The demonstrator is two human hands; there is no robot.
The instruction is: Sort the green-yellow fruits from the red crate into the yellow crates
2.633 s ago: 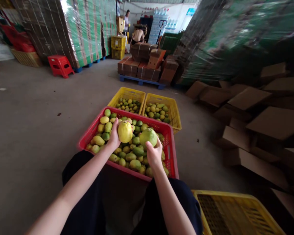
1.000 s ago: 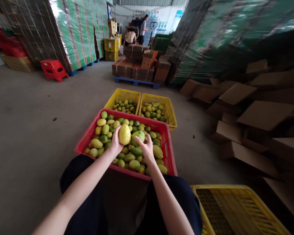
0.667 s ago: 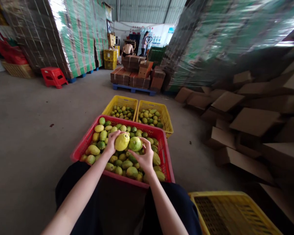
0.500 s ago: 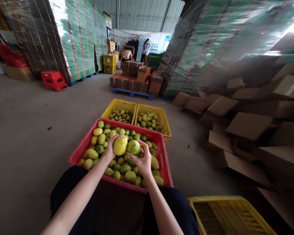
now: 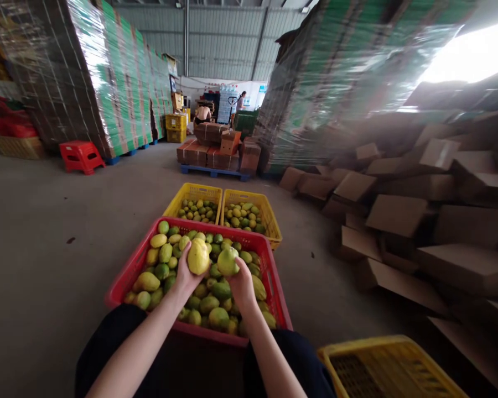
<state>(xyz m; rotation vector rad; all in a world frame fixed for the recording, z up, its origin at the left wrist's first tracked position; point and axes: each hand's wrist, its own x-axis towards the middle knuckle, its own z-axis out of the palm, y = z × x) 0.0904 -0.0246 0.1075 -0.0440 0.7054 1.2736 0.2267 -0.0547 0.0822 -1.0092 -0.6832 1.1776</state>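
Note:
My left hand is closed around a large yellow lemon-like fruit. In my right hand, fingers and thumb grip a rounder green lemon-like fruit. Both fruits are held up side by side, a small gap apart, above a red plastic crate. Yellow and green fruits of mixed sizes fill that crate, which sits in front of my knees.
Two yellow crates with smaller fruits adjoin the red crate's far side. Another yellow crate stands lower right. Cardboard boxes lie heaped at right. A red stool, a loaded blue pallet and two people are farther off.
My right hand has turned and its fingers have closed more around the green fruit. Both fruits sit slightly lower in view. The camera has tilted up a little.

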